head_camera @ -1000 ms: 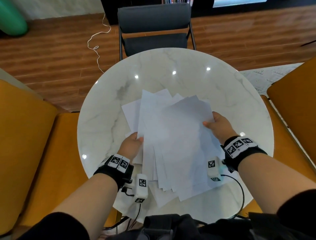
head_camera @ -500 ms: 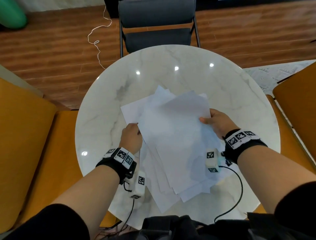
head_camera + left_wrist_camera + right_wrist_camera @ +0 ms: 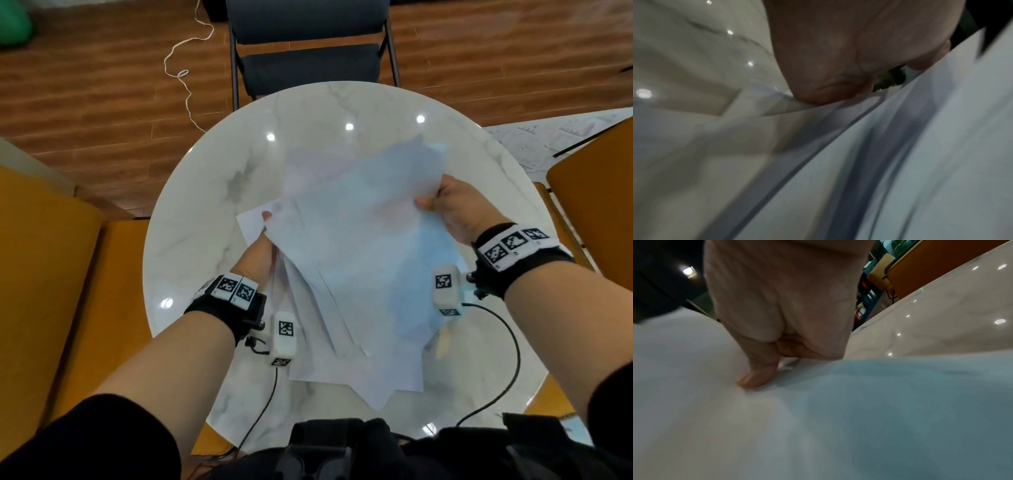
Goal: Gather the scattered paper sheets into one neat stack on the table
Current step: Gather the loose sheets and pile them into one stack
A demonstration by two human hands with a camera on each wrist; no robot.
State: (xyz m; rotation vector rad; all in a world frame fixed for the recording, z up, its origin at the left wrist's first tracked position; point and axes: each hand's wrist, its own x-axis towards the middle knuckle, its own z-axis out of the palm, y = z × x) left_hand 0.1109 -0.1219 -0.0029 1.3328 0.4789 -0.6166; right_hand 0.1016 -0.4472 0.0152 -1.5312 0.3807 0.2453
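Nearest the person, the lower corners of the paper sheets [image 3: 359, 274] are fanning unevenly over the round marble tabletop [image 3: 191, 212]. The left hand [image 3: 258, 255] is gripping the bundle's left edge, fingers tucked beneath the sheets. The right hand [image 3: 452, 209] is pinching the right edge, thumb on top. Farther off, a dark chair [image 3: 308, 44] is standing beyond the tabletop.
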